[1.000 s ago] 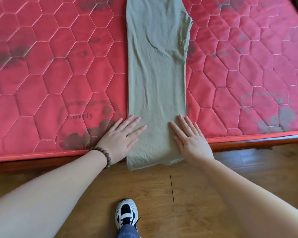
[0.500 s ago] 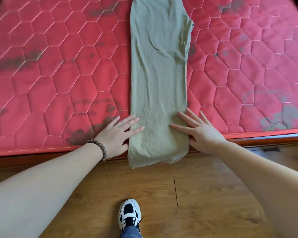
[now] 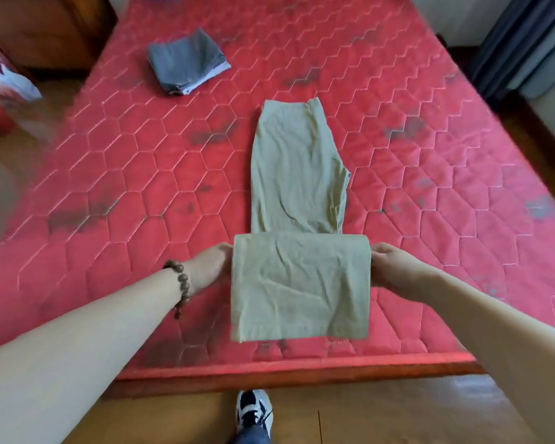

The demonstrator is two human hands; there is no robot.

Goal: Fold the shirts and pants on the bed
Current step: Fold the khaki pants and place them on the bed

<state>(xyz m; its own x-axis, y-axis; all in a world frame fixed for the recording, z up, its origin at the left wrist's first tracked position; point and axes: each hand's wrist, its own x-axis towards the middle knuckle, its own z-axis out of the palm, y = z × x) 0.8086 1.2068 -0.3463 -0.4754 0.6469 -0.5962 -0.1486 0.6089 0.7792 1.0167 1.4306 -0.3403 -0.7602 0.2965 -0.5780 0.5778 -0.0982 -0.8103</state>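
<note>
Mid-fold on the khaki pants [image 3: 297,174]: they lie lengthwise down the middle of the bed [image 3: 462,219], waist end far from the person, and the leg end is lifted and doubled over toward the waist, hanging as a flap near the bed's front edge. Left hand [image 3: 210,267] grips the flap's left side at the fold, right hand [image 3: 390,270] grips the right side; fingers of both are curled round the cloth edge and mostly hidden behind it, so the exact pinch can't be read. My read: the first crosswise fold is in progress, not laid down yet; probably one more fold after that. One item looks done: a grey folded garment [image 3: 188,60] sits well apart at the far left of the bed. No other unfolded clothes in view. Surface is a red quilted mattress, hexagon stitching, dark smudges, on a wood frame. Wood floor, wooden cabinet [image 3: 45,30] far left, dark curtain [image 3: 513,43] far right, a sneaker [image 3: 253,411] at the bottom edge.
</note>
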